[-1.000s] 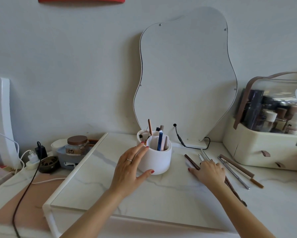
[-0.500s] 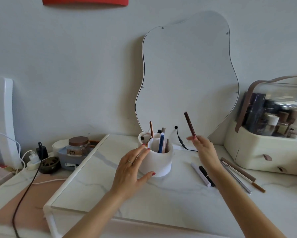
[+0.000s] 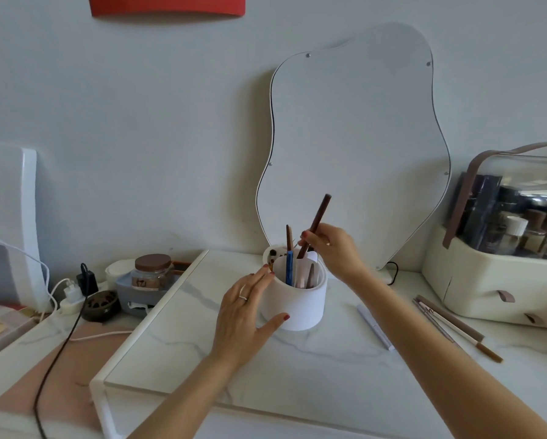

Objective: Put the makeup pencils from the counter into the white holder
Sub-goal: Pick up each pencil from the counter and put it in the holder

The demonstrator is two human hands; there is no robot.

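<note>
The right hand [image 3: 335, 248] pinches a dark brown makeup pencil [image 3: 314, 230], tilted, its lower end at the rim of the white holder [image 3: 297, 302] near the marble counter's [image 3: 177, 350] back edge. The left hand [image 3: 243, 315] cups the holder's side, fingers relaxed. More pencils [image 3: 449, 324] lie toward the counter's right edge.

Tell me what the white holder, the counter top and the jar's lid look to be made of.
White holder: matte, chalky, no glare; probably ceramic or plaster, perhaps plastic.
Counter top: white with grey veins and a soft sheen; marble or a marble-look slab.
Jar's lid: flat brown, dull; looks like wood or brown plastic, grain too small to tell.
</note>
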